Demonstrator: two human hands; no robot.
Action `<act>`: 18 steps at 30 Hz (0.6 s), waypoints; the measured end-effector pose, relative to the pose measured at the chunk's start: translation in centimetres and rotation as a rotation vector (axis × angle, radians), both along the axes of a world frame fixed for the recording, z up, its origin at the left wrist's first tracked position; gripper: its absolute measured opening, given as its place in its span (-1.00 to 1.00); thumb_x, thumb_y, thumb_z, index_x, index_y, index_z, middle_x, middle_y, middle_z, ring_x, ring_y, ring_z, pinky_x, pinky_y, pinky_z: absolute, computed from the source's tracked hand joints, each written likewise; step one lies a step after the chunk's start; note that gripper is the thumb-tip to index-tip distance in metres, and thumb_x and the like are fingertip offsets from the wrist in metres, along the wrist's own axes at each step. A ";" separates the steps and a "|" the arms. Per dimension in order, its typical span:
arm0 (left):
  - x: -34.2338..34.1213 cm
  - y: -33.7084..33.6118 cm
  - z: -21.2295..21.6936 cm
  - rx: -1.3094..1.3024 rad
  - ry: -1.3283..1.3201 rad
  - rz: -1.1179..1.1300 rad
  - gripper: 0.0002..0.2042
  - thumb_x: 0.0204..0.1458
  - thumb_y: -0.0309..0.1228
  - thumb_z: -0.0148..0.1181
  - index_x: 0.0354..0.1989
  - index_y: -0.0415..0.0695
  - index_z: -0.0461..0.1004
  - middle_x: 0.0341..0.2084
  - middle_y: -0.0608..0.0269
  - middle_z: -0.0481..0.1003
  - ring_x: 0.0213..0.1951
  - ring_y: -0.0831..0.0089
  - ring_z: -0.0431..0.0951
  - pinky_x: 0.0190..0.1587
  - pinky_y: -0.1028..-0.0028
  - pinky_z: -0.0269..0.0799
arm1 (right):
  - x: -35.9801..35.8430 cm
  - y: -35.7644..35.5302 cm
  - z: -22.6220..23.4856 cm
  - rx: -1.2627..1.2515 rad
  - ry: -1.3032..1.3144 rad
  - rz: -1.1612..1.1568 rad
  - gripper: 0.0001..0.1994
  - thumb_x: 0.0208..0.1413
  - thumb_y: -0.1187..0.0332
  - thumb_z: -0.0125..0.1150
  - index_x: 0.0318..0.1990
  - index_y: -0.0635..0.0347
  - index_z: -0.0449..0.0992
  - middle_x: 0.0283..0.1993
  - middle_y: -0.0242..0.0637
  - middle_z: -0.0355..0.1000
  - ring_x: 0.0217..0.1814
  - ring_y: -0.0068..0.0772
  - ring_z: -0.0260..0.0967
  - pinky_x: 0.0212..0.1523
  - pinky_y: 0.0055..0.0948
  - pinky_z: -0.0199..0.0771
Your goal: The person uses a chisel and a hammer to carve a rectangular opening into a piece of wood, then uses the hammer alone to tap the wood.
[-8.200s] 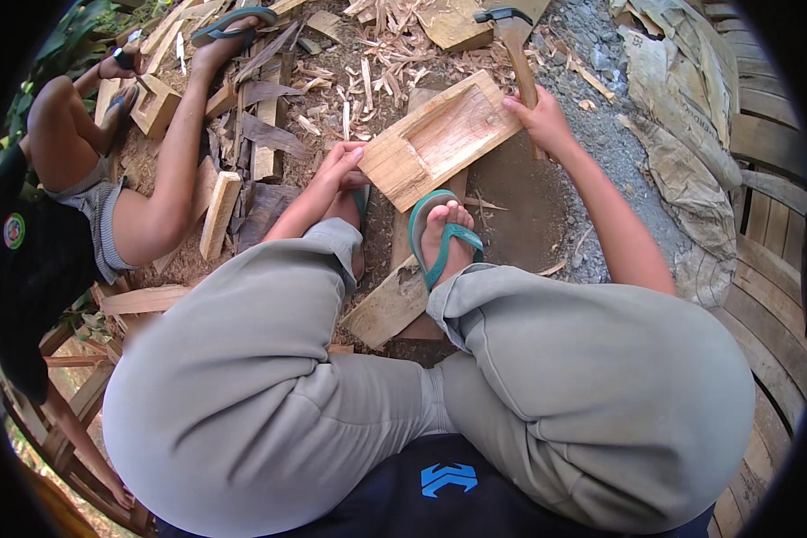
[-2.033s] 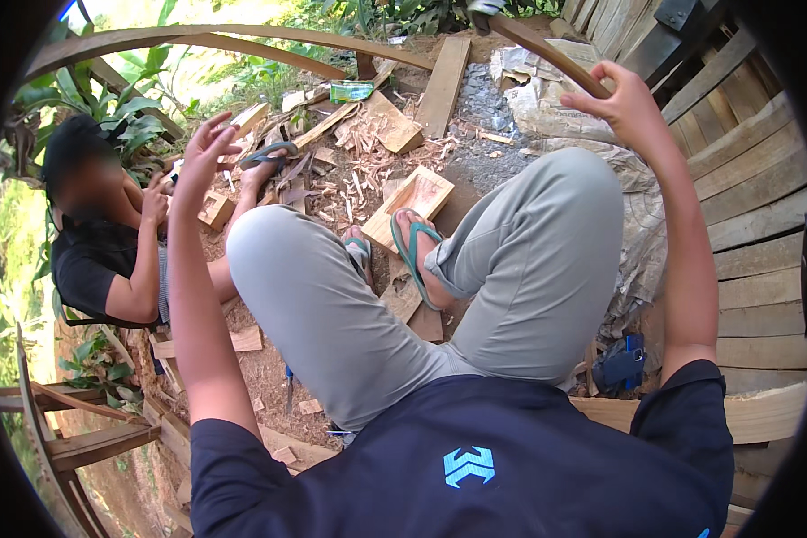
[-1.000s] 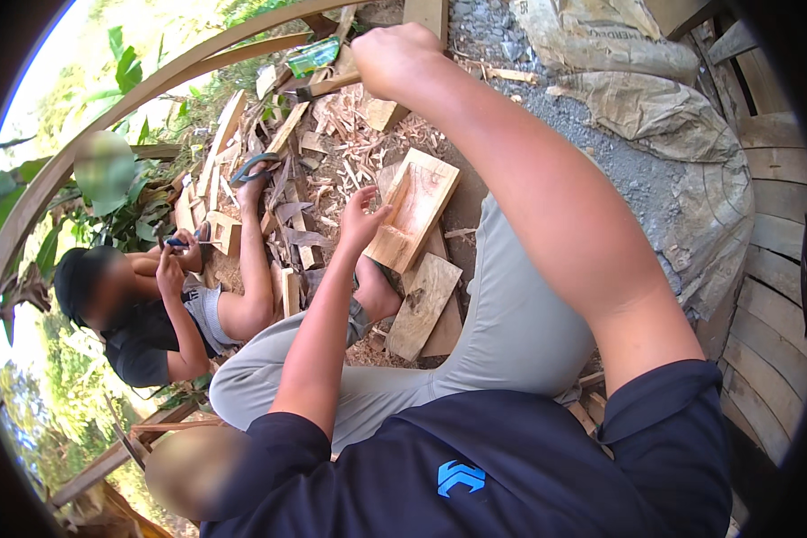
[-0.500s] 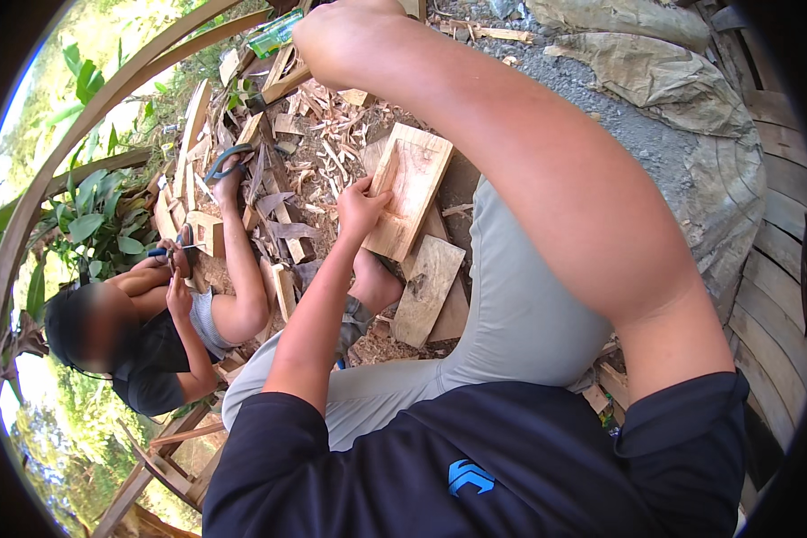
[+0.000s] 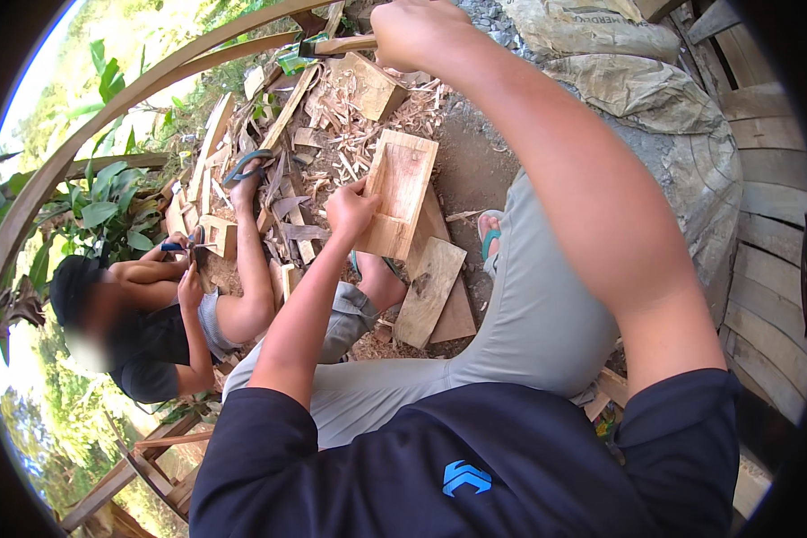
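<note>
My left hand (image 5: 351,212) grips the left edge of a pale wooden block (image 5: 402,188) with a shallow rectangular hollow cut in its upper face. The block stands tilted above some flat boards. At the top of the view my raised right hand (image 5: 419,34) is closed round the wooden handle (image 5: 354,44) of a tool with a dark metal head, perhaps an adze. Part of that head is lost against the dark wood behind it. A thick wood block (image 5: 368,88) lies just below the tool among shavings.
At the left a co-worker (image 5: 152,336) sits holding a blue-handled tool (image 5: 172,247) near a notched wood piece (image 5: 220,235). Loose boards (image 5: 430,291) lie by my legs. Grey sacks (image 5: 637,90) and a slatted wall (image 5: 771,251) stand right. A curved wooden rail (image 5: 72,143) runs left.
My right arm has swung a little right and the tool in that hand has come into sight. The hollowed block has turned slightly more upright in my left hand. The view has shifted.
</note>
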State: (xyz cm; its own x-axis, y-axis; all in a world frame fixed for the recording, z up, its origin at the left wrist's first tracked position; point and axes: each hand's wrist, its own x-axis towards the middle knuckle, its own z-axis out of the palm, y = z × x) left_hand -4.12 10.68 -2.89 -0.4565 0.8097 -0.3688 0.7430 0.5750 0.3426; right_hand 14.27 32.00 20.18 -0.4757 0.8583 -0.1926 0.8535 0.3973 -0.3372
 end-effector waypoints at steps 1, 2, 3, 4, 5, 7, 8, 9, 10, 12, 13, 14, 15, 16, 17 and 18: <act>-0.7 0.2 0.8 0.022 0.014 -0.016 -0.45 -0.22 -0.12 0.40 0.07 0.15 0.64 -0.29 0.05 0.69 -0.27 0.23 0.72 -0.09 0.30 0.60 | 0.3 -1.0 0.7 0.016 -0.020 -0.006 -0.74 0.14 0.31 0.22 -0.08 0.18 0.68 -0.08 -0.13 0.63 -0.05 -0.18 0.62 -0.05 -0.22 0.63; -1.5 0.2 1.8 0.043 0.028 -0.030 -0.45 -0.22 -0.12 0.40 0.07 0.14 0.64 -0.29 0.05 0.69 -0.27 0.23 0.72 -0.08 0.30 0.60 | 0.6 -2.1 1.4 0.032 -0.041 -0.010 -0.74 0.21 0.25 0.21 -0.10 0.21 0.68 -0.15 -0.16 0.64 -0.15 -0.22 0.62 -0.15 -0.24 0.64; -2.3 0.2 2.8 0.076 0.013 -0.036 -0.44 -0.23 -0.11 0.41 0.07 0.08 0.65 -0.31 0.05 0.69 -0.29 0.28 0.72 -0.09 0.37 0.58 | 0.7 -3.1 1.9 0.048 -0.061 -0.011 -0.71 0.27 0.19 0.21 -0.11 0.23 0.67 -0.23 -0.19 0.64 -0.25 -0.26 0.63 -0.24 -0.25 0.66; -3.1 0.3 3.8 0.115 0.016 -0.031 -0.45 -0.23 -0.12 0.40 0.07 0.11 0.65 -0.31 0.06 0.69 -0.29 0.29 0.72 -0.09 0.36 0.58 | 1.1 -3.7 2.1 -0.013 -0.015 -0.024 -0.65 0.29 0.12 0.19 -0.14 0.28 0.65 -0.29 -0.19 0.61 -0.34 -0.30 0.59 -0.32 -0.27 0.63; -3.2 0.7 5.6 0.128 0.023 -0.076 -0.45 -0.23 -0.13 0.40 0.07 0.13 0.65 -0.29 0.07 0.69 -0.28 0.30 0.72 -0.09 0.35 0.59 | 1.9 -3.7 1.8 -0.071 0.026 -0.028 -0.58 0.30 0.05 0.17 -0.17 0.32 0.64 -0.35 -0.18 0.58 -0.43 -0.33 0.55 -0.40 -0.30 0.61; -2.8 1.1 9.6 0.159 0.077 -0.115 -0.46 -0.22 -0.14 0.40 0.08 0.20 0.64 -0.27 0.12 0.69 -0.29 0.29 0.72 -0.10 0.33 0.59 | 3.5 -3.7 0.1 -0.164 0.126 -0.049 -0.45 0.33 -0.08 0.12 -0.29 0.39 0.57 -0.56 -0.28 0.42 -0.65 -0.49 0.36 -0.61 -0.44 0.48; -2.5 1.4 11.0 0.222 0.086 -0.137 -0.48 -0.21 -0.14 0.38 0.07 0.24 0.64 -0.29 0.12 0.69 -0.29 0.26 0.71 -0.11 0.31 0.59 | 4.3 -4.1 -0.2 -0.206 0.168 -0.084 -0.44 0.31 -0.10 0.14 -0.32 0.37 0.53 -0.63 -0.36 0.34 -0.67 -0.57 0.31 -0.62 -0.50 0.46; -2.9 1.1 12.4 0.278 0.104 -0.144 -0.51 -0.19 -0.13 0.37 0.05 0.29 0.65 -0.31 0.13 0.68 -0.29 0.22 0.70 -0.12 0.30 0.59 | 4.5 -4.4 0.1 -0.260 0.118 -0.102 -0.37 0.25 -0.15 0.21 -0.08 0.43 0.59 -0.49 -0.23 0.50 -0.59 -0.47 0.41 -0.53 -0.43 0.52; -3.1 0.9 13.7 0.334 0.123 -0.154 -0.53 -0.17 -0.13 0.35 0.04 0.33 0.65 -0.33 0.13 0.68 -0.29 0.18 0.70 -0.13 0.28 0.59 | 5.1 -4.4 -0.2 -0.257 0.147 -0.089 -0.28 0.04 -0.26 0.38 -0.19 0.44 0.60 -0.49 -0.21 0.50 -0.57 -0.50 0.41 -0.53 -0.47 0.48; -2.2 1.2 16.2 0.380 0.087 -0.129 -0.53 -0.15 -0.17 0.38 0.05 0.33 0.64 -0.32 0.12 0.68 -0.30 0.21 0.69 -0.14 0.29 0.58 | 6.5 -4.4 -0.6 -0.280 0.213 -0.153 -0.21 -0.26 -0.32 0.55 -0.32 0.42 0.60 -0.44 -0.17 0.54 -0.54 -0.43 0.46 -0.50 -0.41 0.50; -1.3 1.5 18.1 0.387 0.087 -0.138 -0.52 -0.15 -0.17 0.40 0.07 0.32 0.64 -0.30 0.11 0.68 -0.30 0.23 0.69 -0.15 0.31 0.58 | 7.0 -3.9 -1.7 -0.251 0.278 -0.162 -0.21 -0.32 -0.33 0.57 -0.35 0.41 0.60 -0.42 -0.15 0.55 -0.51 -0.41 0.48 -0.47 -0.39 0.52; -1.0 1.0 20.1 0.394 0.100 -0.133 -0.51 -0.15 -0.18 0.42 0.08 0.32 0.63 -0.28 0.10 0.68 -0.30 0.26 0.70 -0.15 0.33 0.58 | 6.4 -3.4 -2.9 -0.224 0.352 -0.150 -0.21 -0.38 -0.33 0.60 -0.39 0.39 0.59 -0.40 -0.14 0.56 -0.49 -0.39 0.49 -0.43 -0.36 0.54; -0.2 -0.1 21.1 0.418 0.121 -0.114 -0.51 -0.15 -0.20 0.42 0.08 0.33 0.64 -0.27 0.10 0.68 -0.30 0.26 0.70 -0.15 0.33 0.58 | 6.1 -3.2 -3.5 -0.212 0.425 -0.122 -0.21 -0.44 -0.33 0.62 -0.42 0.37 0.59 -0.39 -0.13 0.57 -0.46 -0.36 0.51 -0.40 -0.34 0.55; -0.2 -0.9 21.9 0.431 0.147 -0.112 -0.52 -0.14 -0.22 0.42 0.07 0.33 0.64 -0.25 0.10 0.68 -0.29 0.26 0.69 -0.15 0.33 0.58 | 5.1 -4.1 -3.5 -0.167 0.528 -0.078 -0.21 -0.52 -0.29 0.67 -0.45 0.36 0.56 -0.36 -0.11 0.58 -0.37 -0.30 0.55 -0.27 -0.29 0.57; -0.3 -1.7 22.5 0.438 0.173 -0.114 -0.53 -0.13 -0.23 0.43 0.07 0.34 0.64 -0.24 0.10 0.68 -0.28 0.25 0.69 -0.15 0.33 0.58 | 4.2 -5.1 -2.9 -0.199 0.557 -0.069 -0.22 -0.54 -0.28 0.68 -0.46 0.34 0.55 -0.36 -0.12 0.58 -0.34 -0.28 0.55 -0.23 -0.29 0.58; -0.4 -2.3 23.0 0.445 0.197 -0.120 -0.53 -0.12 -0.25 0.43 0.07 0.35 0.64 -0.22 0.10 0.68 -0.28 0.25 0.69 -0.15 0.33 0.57 | 3.4 -5.9 -2.4 -0.231 0.586 -0.063 -0.23 -0.57 -0.27 0.70 -0.47 0.32 0.54 -0.36 -0.12 0.57 -0.31 -0.26 0.56 -0.20 -0.30 0.58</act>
State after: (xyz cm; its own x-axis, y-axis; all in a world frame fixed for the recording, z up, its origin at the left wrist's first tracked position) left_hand -4.51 8.43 20.13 -0.3765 0.9201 0.1082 0.8703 0.3112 0.3818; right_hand 17.68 26.09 17.82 -0.5082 0.8555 -0.0991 0.5204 0.2134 -0.8269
